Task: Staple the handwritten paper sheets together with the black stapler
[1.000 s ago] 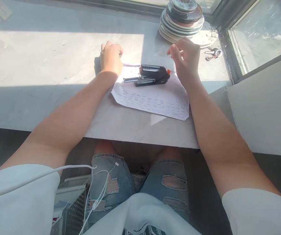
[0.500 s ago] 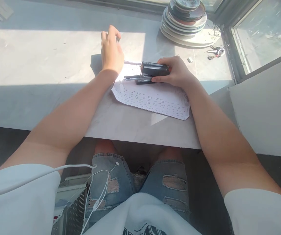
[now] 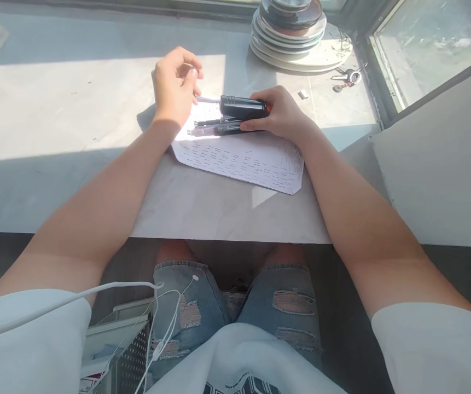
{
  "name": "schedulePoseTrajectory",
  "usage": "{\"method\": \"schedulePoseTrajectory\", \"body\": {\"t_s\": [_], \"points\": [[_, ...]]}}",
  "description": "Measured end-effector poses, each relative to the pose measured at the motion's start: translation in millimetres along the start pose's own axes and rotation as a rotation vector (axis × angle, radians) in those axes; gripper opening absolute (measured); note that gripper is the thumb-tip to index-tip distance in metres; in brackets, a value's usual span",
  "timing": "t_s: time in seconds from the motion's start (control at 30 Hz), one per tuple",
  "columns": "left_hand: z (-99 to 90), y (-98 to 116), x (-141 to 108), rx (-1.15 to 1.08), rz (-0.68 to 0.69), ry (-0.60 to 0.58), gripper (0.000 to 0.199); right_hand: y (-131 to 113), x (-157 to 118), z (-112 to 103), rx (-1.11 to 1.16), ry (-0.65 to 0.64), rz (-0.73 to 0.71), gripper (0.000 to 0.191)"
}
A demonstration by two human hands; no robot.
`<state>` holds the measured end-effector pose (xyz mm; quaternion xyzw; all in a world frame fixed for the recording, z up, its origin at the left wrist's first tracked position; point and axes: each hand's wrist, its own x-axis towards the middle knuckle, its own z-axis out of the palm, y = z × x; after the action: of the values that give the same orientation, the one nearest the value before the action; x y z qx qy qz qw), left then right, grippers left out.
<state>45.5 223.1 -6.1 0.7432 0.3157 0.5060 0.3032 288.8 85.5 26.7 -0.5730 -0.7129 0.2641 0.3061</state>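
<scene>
My right hand (image 3: 278, 112) grips the hinge end of a black stapler (image 3: 243, 106), thumb below and fingers above. The stapler's top arm is raised from its metal staple tray (image 3: 208, 123), which points left. Beneath it lies a sheet of printed paper (image 3: 239, 158) with clipped-looking corners, partly in bright sun. My left hand (image 3: 173, 82) is raised just left of the stapler and above the paper's left side. Its fingers are loosely curled in, with the thumb drawn toward them; what they hold, if anything, is hidden.
A stack of plates (image 3: 292, 41) stands at the back right by the window frame. Keys (image 3: 348, 78) and a small white piece (image 3: 303, 94) lie nearby. White cables (image 3: 165, 328) hang over my lap, beside a perforated basket (image 3: 128, 350) under the table (image 3: 219, 219).
My left hand has turned so its thumb and inner fingers show; the small grey thing at its fingertips is out of sight. My right hand still holds the stapler. The view has shifted slightly.
</scene>
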Motion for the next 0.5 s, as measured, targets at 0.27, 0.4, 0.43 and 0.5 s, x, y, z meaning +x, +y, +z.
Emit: {"method": "schedulePoseTrajectory", "body": {"t_s": [0.27,0.4,0.43,0.5], "points": [[4.8,-12,2,0.013,0.146,-0.102,0.059,1,3,1,-0.010,0.005,-0.020,0.068],[6.7,-14,1,-0.016,0.168,-0.164,0.071,1,2,1,-0.007,0.013,-0.021,0.066],[6.8,-13,0,-0.030,0.175,-0.177,0.071,1,2,1,-0.008,0.015,-0.028,0.066],[6.7,-12,0,-0.047,0.184,-0.209,0.067,1,2,0,-0.018,0.013,-0.048,0.065]]}}
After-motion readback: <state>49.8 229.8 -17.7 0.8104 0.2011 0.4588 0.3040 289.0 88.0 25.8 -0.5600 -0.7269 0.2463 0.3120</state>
